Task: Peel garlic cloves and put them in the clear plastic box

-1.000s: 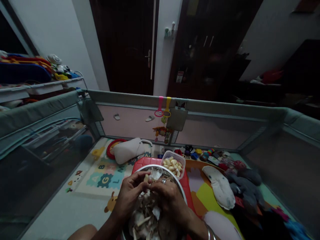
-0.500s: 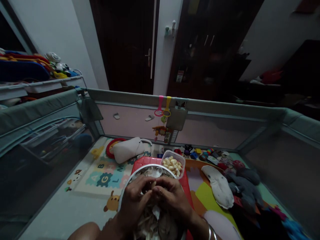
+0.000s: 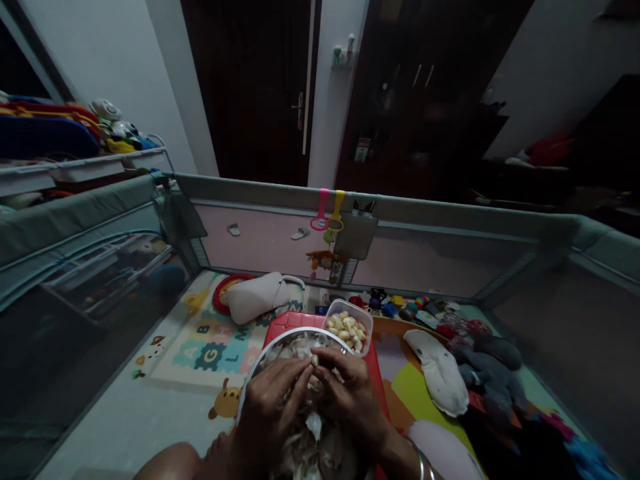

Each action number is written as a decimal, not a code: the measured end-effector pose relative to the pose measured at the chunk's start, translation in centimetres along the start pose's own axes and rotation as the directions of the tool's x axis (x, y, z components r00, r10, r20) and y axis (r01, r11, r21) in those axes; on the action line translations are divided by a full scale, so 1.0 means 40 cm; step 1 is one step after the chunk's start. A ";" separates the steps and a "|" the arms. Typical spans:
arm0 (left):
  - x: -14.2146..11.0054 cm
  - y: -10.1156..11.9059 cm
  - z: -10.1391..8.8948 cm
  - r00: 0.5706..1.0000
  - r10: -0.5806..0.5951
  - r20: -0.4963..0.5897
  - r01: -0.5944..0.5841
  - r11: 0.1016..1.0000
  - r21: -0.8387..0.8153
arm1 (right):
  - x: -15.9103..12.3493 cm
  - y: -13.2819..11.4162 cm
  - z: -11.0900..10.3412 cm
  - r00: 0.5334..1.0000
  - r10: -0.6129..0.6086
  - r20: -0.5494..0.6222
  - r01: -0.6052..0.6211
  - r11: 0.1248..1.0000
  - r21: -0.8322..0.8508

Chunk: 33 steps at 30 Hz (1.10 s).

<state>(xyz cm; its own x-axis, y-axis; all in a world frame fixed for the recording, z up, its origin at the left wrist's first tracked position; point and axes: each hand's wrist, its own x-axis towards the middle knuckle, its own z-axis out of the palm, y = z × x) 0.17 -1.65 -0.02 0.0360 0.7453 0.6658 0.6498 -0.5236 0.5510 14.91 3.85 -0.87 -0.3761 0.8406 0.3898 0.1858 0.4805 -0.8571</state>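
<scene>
My left hand (image 3: 273, 403) and my right hand (image 3: 353, 393) meet over a metal bowl (image 3: 260, 363) heaped with pale papery skins. Between the fingertips of both hands is a small pale garlic clove (image 3: 315, 360), pinched from both sides. Just beyond the bowl stands a clear plastic tub (image 3: 349, 325) holding several peeled cloves. Bowl and tub rest on a red tray (image 3: 280, 322). A metal bangle (image 3: 419, 461) circles my right wrist.
I sit inside a grey mesh-sided playpen (image 3: 400, 213) on an alphabet play mat (image 3: 215, 347). A white pillow (image 3: 255, 298) lies at the left, a spotted cushion (image 3: 440, 380), dark soft toys and small toys at the right. Dark doors stand behind.
My hands stayed over the bowl, working the clove; the fingertips have risen slightly and the clove now shows between them. The view shifted a little.
</scene>
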 end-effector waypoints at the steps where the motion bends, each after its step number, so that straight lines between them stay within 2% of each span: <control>1: -0.003 -0.001 -0.001 1.000 0.026 0.011 -0.026 0.999 0.025 | -0.003 0.005 0.001 0.999 -0.028 -0.016 0.028 0.999 -0.045; 5: -0.004 -0.002 -0.004 0.995 0.098 0.023 -0.100 0.989 0.108 | -0.010 0.015 0.003 0.990 -0.134 -0.045 0.126 0.981 -0.145; 9: 0.008 0.003 -0.006 0.991 0.136 0.014 -0.136 0.975 0.178 | -0.006 0.009 0.002 0.974 -0.228 0.009 0.226 0.958 -0.175; 16: 0.015 0.003 -0.003 0.995 0.103 0.012 -0.103 0.968 0.231 | -0.005 0.005 0.004 0.965 -0.262 0.017 0.262 0.954 -0.146; 19: 0.011 0.004 0.001 0.999 0.041 -0.020 -0.036 0.983 0.180 | -0.007 0.001 0.003 0.984 -0.178 0.025 0.179 0.979 -0.092; 22: 0.007 0.008 0.009 0.997 -0.036 -0.061 0.044 0.989 0.141 | -0.006 -0.009 -0.002 0.999 -0.029 0.040 0.027 0.998 0.059; 24: 0.005 0.010 0.015 0.995 -0.081 -0.064 0.089 0.985 0.145 | -0.003 -0.015 -0.005 0.996 0.081 0.039 -0.087 0.980 0.177; 27: 0.005 0.008 0.024 0.993 -0.112 -0.041 0.118 0.975 0.187 | 0.008 -0.019 -0.010 0.965 0.260 0.038 -0.254 0.891 0.377; 29: 0.004 0.001 0.029 0.993 -0.117 -0.008 0.115 0.964 0.239 | 0.018 -0.016 -0.011 0.938 0.343 0.048 -0.320 0.805 0.499; 33: 0.003 -0.015 0.036 0.994 -0.057 0.097 0.022 0.945 0.325 | 0.032 -0.003 -0.010 0.910 0.401 0.102 -0.372 0.688 0.623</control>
<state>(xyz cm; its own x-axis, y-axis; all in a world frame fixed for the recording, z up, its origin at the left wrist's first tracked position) 0.86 -0.65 -1.00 0.0726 0.8105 0.5812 0.8618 -0.3442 0.3725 14.79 4.97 -0.12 -0.3602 0.9326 -0.0229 -0.2978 -0.1382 -0.9446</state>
